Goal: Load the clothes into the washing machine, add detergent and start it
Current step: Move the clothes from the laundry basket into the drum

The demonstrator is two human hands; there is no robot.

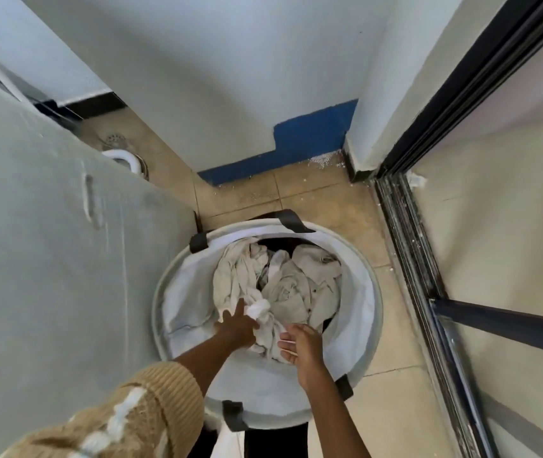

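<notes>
A round white laundry basket (367,312) with dark handles stands on the tiled floor below me. Crumpled white and cream clothes (291,285) fill it. My left hand (237,325) reaches into the basket from the lower left and its fingers close on a bunch of the white cloth. My right hand (301,347) is at the near side of the pile, fingers slightly curled and touching the cloth's edge, palm partly up. The pale grey side of the washing machine (49,242) fills the left of the view; its opening is out of sight.
A white wall with a blue painted base (283,150) closes the corner beyond the basket. A floor drain and a white hose (125,157) lie behind the machine. A sliding door track with a dark frame (409,246) runs along the right. White grit is scattered by the wall.
</notes>
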